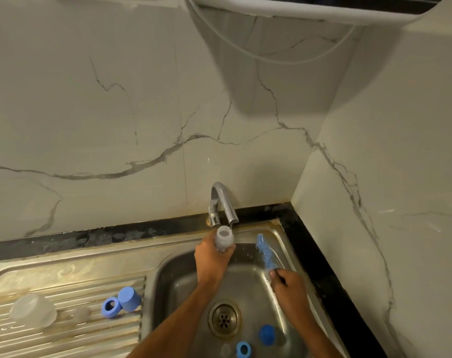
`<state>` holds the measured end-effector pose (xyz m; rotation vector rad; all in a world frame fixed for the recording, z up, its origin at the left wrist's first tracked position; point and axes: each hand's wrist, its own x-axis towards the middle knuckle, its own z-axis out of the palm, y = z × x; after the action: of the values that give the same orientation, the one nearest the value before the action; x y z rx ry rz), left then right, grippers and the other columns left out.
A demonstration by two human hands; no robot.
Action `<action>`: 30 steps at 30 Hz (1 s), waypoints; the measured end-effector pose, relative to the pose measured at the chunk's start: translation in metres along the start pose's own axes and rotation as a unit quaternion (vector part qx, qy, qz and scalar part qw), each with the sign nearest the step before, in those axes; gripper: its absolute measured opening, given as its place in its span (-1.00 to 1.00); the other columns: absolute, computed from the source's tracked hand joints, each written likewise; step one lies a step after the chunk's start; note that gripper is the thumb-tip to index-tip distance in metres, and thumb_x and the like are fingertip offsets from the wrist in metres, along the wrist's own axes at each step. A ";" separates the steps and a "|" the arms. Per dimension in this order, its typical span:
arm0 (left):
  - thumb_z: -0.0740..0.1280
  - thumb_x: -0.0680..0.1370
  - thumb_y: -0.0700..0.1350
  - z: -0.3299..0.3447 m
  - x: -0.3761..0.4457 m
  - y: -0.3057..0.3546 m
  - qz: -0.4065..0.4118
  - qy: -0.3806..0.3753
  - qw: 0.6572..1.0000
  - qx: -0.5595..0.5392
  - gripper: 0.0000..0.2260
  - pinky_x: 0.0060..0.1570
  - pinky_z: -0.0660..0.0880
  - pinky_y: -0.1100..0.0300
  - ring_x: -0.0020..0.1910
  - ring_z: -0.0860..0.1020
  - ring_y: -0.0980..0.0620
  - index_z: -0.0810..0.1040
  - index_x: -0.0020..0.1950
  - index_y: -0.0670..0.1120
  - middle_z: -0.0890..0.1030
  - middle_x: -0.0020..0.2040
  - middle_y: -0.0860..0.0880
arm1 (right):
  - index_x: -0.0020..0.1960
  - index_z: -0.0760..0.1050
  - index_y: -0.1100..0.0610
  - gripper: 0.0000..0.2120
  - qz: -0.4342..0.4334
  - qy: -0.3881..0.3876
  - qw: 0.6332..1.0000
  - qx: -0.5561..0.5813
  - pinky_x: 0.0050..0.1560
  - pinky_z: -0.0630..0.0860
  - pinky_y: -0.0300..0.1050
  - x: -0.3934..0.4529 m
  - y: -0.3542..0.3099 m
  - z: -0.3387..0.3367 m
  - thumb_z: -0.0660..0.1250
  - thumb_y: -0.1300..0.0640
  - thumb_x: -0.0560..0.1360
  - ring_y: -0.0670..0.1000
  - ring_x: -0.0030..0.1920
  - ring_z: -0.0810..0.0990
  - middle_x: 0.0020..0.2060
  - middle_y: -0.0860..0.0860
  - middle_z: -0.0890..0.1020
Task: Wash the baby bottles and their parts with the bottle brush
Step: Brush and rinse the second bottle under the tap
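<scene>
My left hand [211, 257] grips a clear baby bottle [223, 237] and holds its open mouth up under the tap spout [228, 208], where a thin stream of water runs. My right hand [288, 282] holds the handle of a blue bottle brush [265, 253], whose bristled head points up and away beside the bottle, apart from it. In the sink basin [173, 277] lie a blue cap [267, 335], a blue ring [243, 349] and a clear teat [226, 349].
On the ribbed drainboard [51, 339] to the left sit a blue cap [129, 298], a blue ring [111, 307], a clear bottle [33, 311] on its side and a small clear teat [81, 313]. A drain [224, 318] sits mid-basin. Marble walls close off the back and right.
</scene>
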<state>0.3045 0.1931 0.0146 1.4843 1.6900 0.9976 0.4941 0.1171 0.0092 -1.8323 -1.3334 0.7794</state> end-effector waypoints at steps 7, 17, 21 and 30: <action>0.58 0.42 -0.01 0.002 -0.003 -0.004 0.004 -0.018 0.999 0.029 -0.53 0.12 0.41 0.32 0.10 0.51 0.25 0.54 0.28 0.06 0.63 0.17 0.11 | -0.44 0.44 0.04 -0.60 -0.010 0.002 1.000 -0.002 -0.43 0.30 -0.17 0.000 0.001 0.000 0.32 0.18 0.58 -0.16 -0.53 0.35 -0.58 -0.08 0.43; 0.58 0.41 -0.02 0.007 0.000 -0.001 -0.003 -0.006 1.000 -0.002 -0.52 0.17 0.48 0.25 0.16 0.57 0.16 0.55 0.29 0.03 0.63 0.17 0.11 | -0.48 0.39 0.02 -0.55 -0.011 0.001 1.000 -0.013 -0.42 0.26 -0.18 0.002 0.006 0.003 0.34 0.18 0.57 -0.15 -0.53 0.33 -0.59 -0.10 0.40; 0.58 0.41 -0.02 0.005 0.001 -0.001 -0.006 0.009 1.000 -0.011 -0.52 0.15 0.47 0.25 0.15 0.56 0.17 0.55 0.29 0.02 0.62 0.15 0.13 | -0.46 0.43 0.02 -0.57 -0.007 0.000 1.000 -0.008 -0.42 0.29 -0.17 0.002 0.008 0.003 0.34 0.16 0.58 -0.15 -0.53 0.35 -0.58 -0.08 0.43; 0.57 0.43 0.03 0.006 -0.005 0.002 0.008 0.054 0.998 -0.036 -0.49 0.13 0.49 0.33 0.14 0.56 0.22 0.52 0.34 0.07 0.62 0.18 0.17 | -0.41 0.49 0.06 -0.63 -0.001 -0.003 1.000 0.005 -0.42 0.31 -0.18 0.003 0.005 0.002 0.33 0.14 0.58 -0.16 -0.52 0.36 -0.56 -0.05 0.46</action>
<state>0.3111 0.1888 0.0131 1.4217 1.7019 1.1533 0.4954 0.1191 0.0036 -1.8218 -1.3315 0.7900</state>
